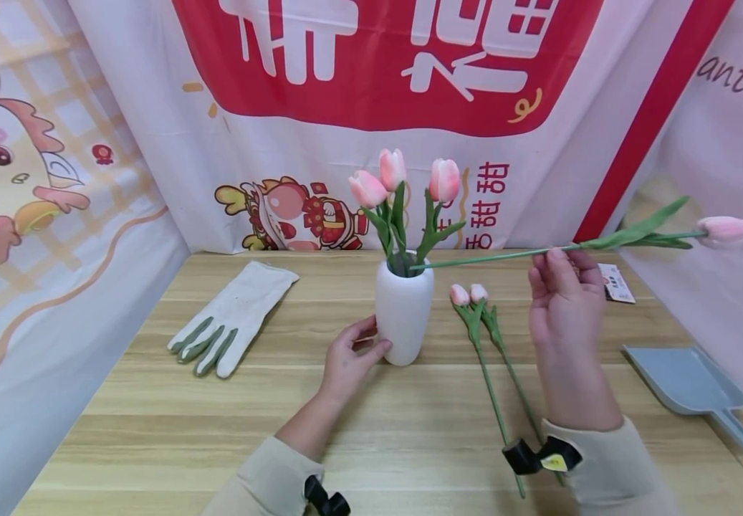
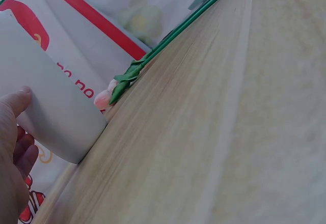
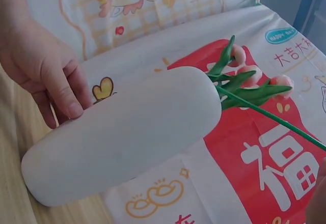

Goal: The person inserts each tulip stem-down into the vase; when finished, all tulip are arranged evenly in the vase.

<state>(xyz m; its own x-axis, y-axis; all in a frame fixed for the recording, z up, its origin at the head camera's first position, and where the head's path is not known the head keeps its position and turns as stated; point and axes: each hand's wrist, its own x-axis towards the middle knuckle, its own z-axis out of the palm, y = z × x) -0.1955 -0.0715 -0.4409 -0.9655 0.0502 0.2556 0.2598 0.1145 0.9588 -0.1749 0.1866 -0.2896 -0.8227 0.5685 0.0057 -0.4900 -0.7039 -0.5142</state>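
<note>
A white vase (image 1: 403,319) stands upright on the table, three pink tulips (image 1: 443,180) rising from its mouth. My left hand (image 1: 347,365) holds the vase low on its left side, the thumb (image 2: 19,101) against the wall in the left wrist view. My right hand (image 1: 567,315) pinches another pink tulip (image 1: 727,231) by its green stem, right of the vase. This tulip lies nearly level, bloom to the right, and its stem tip overlaps the vase mouth. Two more tulips (image 1: 489,373) lie on the table between vase and right forearm.
A white glove with grey-green fingertips (image 1: 236,315) lies on the left of the wooden table (image 1: 152,444). At the right are a blue-grey dustpan (image 1: 693,383) and a small printed card (image 1: 617,283). Printed cloth (image 1: 319,143) hangs behind the table.
</note>
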